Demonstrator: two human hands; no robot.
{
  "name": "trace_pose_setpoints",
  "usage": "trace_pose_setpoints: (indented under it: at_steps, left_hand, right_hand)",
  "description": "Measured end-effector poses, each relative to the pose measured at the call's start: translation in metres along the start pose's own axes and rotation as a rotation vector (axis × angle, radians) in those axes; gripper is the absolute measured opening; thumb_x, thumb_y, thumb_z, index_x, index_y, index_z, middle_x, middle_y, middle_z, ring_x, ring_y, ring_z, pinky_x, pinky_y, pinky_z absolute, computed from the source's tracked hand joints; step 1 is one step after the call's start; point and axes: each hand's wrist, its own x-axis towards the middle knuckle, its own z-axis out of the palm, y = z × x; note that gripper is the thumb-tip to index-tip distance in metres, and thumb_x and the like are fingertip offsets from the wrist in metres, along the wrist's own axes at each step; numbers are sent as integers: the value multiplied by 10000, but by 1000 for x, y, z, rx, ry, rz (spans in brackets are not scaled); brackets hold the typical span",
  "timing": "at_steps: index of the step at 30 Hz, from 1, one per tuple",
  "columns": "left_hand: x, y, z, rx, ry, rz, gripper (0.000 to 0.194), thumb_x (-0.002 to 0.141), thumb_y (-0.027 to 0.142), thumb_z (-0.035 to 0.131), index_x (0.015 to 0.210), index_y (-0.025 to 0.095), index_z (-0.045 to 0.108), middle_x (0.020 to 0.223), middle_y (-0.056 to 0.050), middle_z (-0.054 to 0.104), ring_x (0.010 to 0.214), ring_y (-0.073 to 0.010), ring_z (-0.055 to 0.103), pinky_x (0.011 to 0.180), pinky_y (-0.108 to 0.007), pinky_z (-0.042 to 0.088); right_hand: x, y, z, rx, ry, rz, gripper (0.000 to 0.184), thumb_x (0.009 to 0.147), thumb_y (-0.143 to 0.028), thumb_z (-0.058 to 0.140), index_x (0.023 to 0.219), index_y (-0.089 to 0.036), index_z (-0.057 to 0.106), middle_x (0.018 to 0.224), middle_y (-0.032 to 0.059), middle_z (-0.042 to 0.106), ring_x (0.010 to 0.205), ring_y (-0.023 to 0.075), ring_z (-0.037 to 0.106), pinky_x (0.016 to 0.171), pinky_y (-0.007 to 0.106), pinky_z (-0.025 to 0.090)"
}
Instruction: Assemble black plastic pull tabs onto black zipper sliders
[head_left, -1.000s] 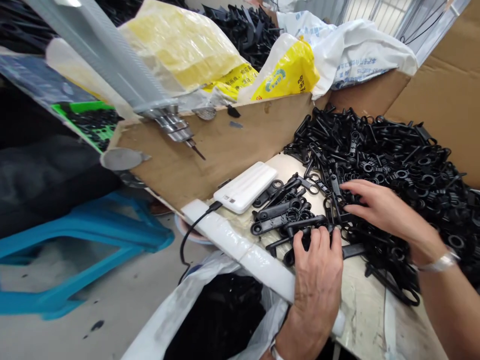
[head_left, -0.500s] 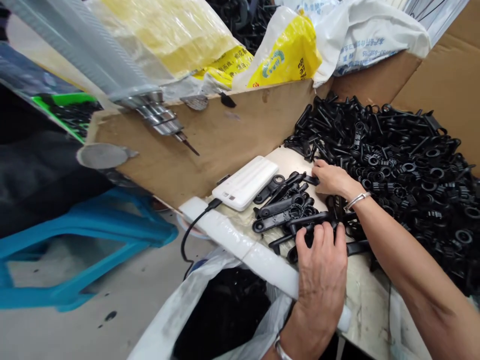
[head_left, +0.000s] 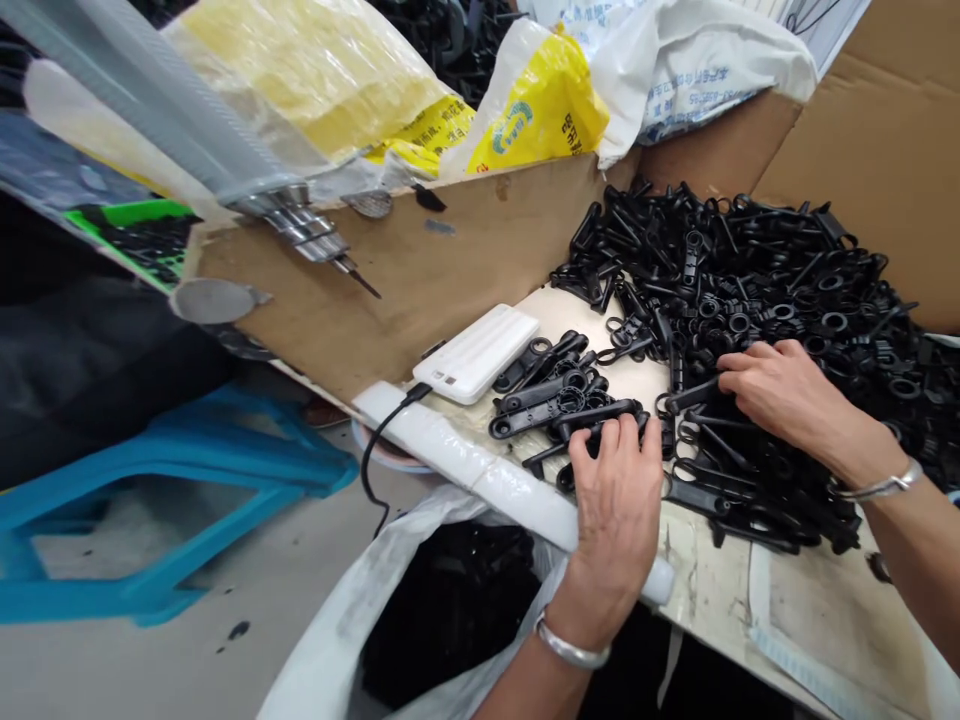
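Two bare hands work above a light tabletop (head_left: 709, 560) strewn with black plastic parts. The right hand (head_left: 791, 405) has its thumb and fingers closed on one end of a slim black part (head_left: 694, 396). From that grip, the part's long axis runs leftward and slightly down across the view, nearly flat, its free end pointing toward the left hand (head_left: 616, 495). More long black parts lie just below the grip, most slanting down to the right.

The left hand is palm down, fingers bent over a small cluster of black parts (head_left: 529, 412); its fingertips are partly hidden, so whether it grasps one cannot be told. Several parts in this cluster point up and to the right.

Beyond the right hand's grip, a large heap of black parts (head_left: 757, 290) spreads back to a cardboard wall (head_left: 877, 170). Left of the left hand, past the cluster, lies a white power bank (head_left: 478, 352) with a black cable (head_left: 366, 465). A white foam strip (head_left: 480, 472) runs along the table edge, above an open bag (head_left: 337, 625) holding dark contents. Farther left, a drill chuck (head_left: 307, 228) points its thin bit down and right.
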Motion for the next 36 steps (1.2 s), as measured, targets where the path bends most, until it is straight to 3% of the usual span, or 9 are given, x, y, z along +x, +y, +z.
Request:
trace_pose_setpoints:
  at_steps: [4,8,11,13,16,19,23,32,36]
  left_hand:
    - [7,2,-5,1,-50,-8,341,965,107,413,1209,231,617,1001,-76,626,984,-273,549,895,-498,400]
    - [14,6,-6,19,-49,-30,343,951,85,408,1170,231,627,1046,-94,622,1001,-280,535,871,-476,389]
    - [16,8,-3,56,3,-48,322,960,117,411,1162,238,631,1145,-110,608,1011,-282,527,844,-456,387]
    - [15,8,-1,80,27,-52,318,965,136,408,1162,241,635,1180,-114,600,1012,-284,525,836,-450,386]
    - [14,8,1,92,32,-50,345,972,148,391,1198,248,631,1166,-114,609,1010,-285,526,845,-454,384]
    - [12,7,1,92,23,-52,375,962,150,401,1249,255,619,1156,-113,617,1021,-292,525,866,-464,378]
    - [12,7,2,101,32,-66,377,954,153,408,1240,241,636,1134,-120,622,1011,-297,526,866,-468,377]
    - [13,8,0,52,5,-79,318,967,115,404,1122,240,652,1054,-79,627,994,-275,529,866,-466,386]
    - [14,5,2,26,4,-90,332,959,82,410,1144,234,640,1046,-67,623,985,-266,531,870,-473,397]
  right_hand:
    - [-54,34,28,-30,101,126,281,914,-170,454,956,-274,712,1110,91,708,976,276,548,761,452,302]
    - [-106,75,57,-17,181,318,360,932,-304,398,885,-319,755,1205,138,669,1032,305,534,752,509,312]
    - [-125,82,57,35,249,378,458,955,-392,324,824,-327,758,1175,135,668,1034,330,554,754,525,362]
    - [-119,62,45,136,312,339,419,964,-364,351,852,-328,754,1165,112,678,1050,315,581,812,510,418]
    - [-84,0,22,357,372,134,340,981,-250,391,1058,-241,722,1227,98,671,1111,248,601,951,432,473]
    - [-44,-64,13,347,228,-61,281,997,-305,455,1151,-203,667,1309,95,639,1272,272,517,1069,484,403]
    - [-24,-90,27,333,170,-41,311,1003,-298,457,1282,-210,564,1340,95,612,1286,255,503,1130,531,335]
    - [-67,-27,42,120,221,24,284,961,-174,509,1197,-264,639,1256,28,687,1213,295,544,1091,539,292]
    - [-68,8,50,41,247,51,223,964,-247,511,1074,-260,705,1182,30,721,1191,332,559,1014,550,331]
